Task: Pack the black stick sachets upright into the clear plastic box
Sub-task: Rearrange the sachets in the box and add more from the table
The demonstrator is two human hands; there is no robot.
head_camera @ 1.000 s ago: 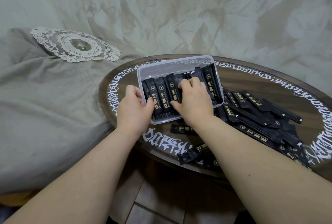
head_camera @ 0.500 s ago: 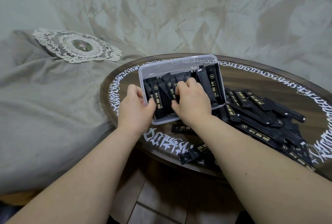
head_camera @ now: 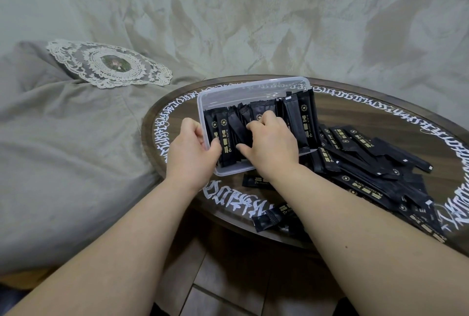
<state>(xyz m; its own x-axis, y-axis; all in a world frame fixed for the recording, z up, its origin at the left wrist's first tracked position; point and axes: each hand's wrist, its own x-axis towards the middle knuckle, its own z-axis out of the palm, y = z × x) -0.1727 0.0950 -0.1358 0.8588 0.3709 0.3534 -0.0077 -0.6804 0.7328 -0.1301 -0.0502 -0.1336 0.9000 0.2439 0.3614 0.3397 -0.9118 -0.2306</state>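
A clear plastic box (head_camera: 253, 90) sits tilted on a round wooden table (head_camera: 380, 118). Several black stick sachets (head_camera: 303, 123) with gold print stand inside it, leaning at uneven angles. My left hand (head_camera: 190, 151) grips the box's near left wall, thumb inside against a sachet. My right hand (head_camera: 271, 145) reaches into the box, its curled fingers gripping the middle sachets. A loose pile of black sachets (head_camera: 360, 161) lies on the table right of the box.
Two stray sachets lie near the table's front edge, one (head_camera: 255, 180) just below the box, another (head_camera: 271, 218) overhanging the rim. A grey cushion with a lace doily (head_camera: 109, 64) lies to the left. Tiled floor shows below.
The sachets in the box have shifted and lean more loosely. My right hand has slid slightly left among them. My left hand keeps its hold on the box.
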